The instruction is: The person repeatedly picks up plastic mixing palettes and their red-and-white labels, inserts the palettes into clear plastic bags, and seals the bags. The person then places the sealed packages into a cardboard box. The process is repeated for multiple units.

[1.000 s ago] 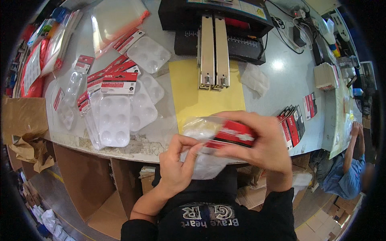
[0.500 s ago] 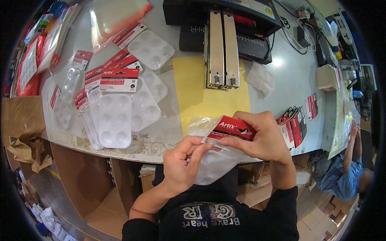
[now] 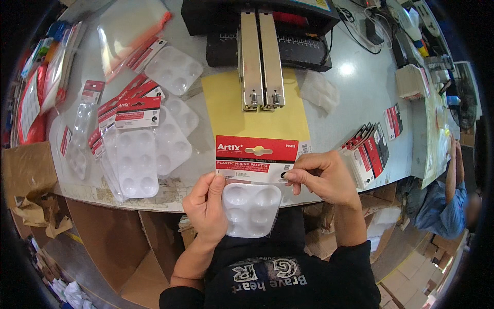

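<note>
A bagged white plastic paint palette (image 3: 251,210) hangs upright at the table's near edge, its round wells facing up. Across its top sits a red and white header card (image 3: 256,159) with a hanging slot. My left hand (image 3: 207,207) pinches the card's lower left corner and the bag's side. My right hand (image 3: 325,177) pinches the lower right corner between thumb and fingers. Left of them, several finished-looking carded palettes (image 3: 138,164) lie overlapping on the table.
A black stapling machine (image 3: 262,62) with two metal arms stands at the back over a yellow sheet (image 3: 294,121). Header cards (image 3: 366,157) lie fanned at the right. Clear bags (image 3: 126,36) lie back left. Cardboard boxes (image 3: 105,242) stand below the edge. A co-worker (image 3: 442,206) is at far right.
The card has turned from folded and tilted to flat and facing me, with the palette hanging straight below. My hands have spread apart to its two lower corners.
</note>
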### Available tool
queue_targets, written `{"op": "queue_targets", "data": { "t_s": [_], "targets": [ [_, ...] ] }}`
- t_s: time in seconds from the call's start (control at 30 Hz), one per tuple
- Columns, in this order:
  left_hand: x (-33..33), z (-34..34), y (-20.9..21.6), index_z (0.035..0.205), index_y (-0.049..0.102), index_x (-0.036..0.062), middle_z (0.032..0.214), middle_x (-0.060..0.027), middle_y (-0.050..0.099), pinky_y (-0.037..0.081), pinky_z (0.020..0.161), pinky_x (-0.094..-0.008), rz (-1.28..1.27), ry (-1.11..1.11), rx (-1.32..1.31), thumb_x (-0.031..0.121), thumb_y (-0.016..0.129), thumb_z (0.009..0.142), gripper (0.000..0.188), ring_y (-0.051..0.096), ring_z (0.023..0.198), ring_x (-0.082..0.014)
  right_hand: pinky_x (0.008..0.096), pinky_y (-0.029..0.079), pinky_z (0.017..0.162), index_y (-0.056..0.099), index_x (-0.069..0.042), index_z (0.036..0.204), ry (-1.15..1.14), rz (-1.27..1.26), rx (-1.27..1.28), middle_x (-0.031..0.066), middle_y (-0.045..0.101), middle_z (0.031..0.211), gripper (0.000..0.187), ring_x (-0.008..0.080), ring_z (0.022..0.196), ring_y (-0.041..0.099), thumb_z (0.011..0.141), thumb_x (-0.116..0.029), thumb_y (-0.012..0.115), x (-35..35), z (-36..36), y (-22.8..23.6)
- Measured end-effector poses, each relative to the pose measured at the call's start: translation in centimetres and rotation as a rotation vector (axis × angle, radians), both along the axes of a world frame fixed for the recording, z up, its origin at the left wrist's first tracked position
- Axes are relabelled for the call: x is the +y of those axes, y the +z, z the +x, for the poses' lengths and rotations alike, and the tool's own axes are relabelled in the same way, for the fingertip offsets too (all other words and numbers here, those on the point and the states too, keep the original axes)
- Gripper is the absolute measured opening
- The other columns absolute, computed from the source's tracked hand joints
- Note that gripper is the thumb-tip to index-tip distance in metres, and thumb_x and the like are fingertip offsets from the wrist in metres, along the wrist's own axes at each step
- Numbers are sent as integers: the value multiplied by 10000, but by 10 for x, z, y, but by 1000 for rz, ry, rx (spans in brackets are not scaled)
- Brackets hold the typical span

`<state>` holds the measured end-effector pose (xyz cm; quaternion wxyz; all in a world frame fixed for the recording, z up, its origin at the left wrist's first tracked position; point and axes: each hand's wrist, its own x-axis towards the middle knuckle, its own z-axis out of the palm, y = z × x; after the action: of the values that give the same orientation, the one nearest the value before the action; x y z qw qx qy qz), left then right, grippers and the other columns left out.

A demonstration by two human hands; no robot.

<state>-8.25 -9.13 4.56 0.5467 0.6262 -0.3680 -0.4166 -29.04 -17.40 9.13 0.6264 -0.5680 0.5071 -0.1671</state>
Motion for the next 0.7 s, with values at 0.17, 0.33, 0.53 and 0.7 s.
{"op": "queue_targets", "data": {
  "t_s": [0.17,0.33,0.53,0.7],
  "targets": [
    [-2,-5,-3,920,639,-74,773,-16,646,404,589,-181,3,32,13,124,542,967,225,512,669,-41,231,475,539,713,40,854,-143,49,-29,71,674,699,179,91,588,616,881,-131,665,11,2,-9],
    [-4,-7,-4,928,642,-70,761,-21,651,408,591,-179,44,12,-10,127,538,970,227,519,665,-43,226,477,547,693,48,875,-168,-49,22,68,668,714,168,90,603,620,893,-112,646,16,4,-11],
    [-1,-5,-9,953,649,-60,795,-63,695,459,645,-215,57,16,39,114,526,968,214,575,710,-68,211,467,553,664,64,884,-173,-13,-73,74,665,747,123,96,642,621,893,-47,612,24,0,-14],
    [1,-1,7,911,614,-38,779,-94,690,456,624,-240,78,-50,-65,122,491,975,212,579,683,-89,206,474,552,649,56,898,-242,113,-189,69,660,749,116,87,622,617,880,-58,641,32,2,-6]
  ]
}}
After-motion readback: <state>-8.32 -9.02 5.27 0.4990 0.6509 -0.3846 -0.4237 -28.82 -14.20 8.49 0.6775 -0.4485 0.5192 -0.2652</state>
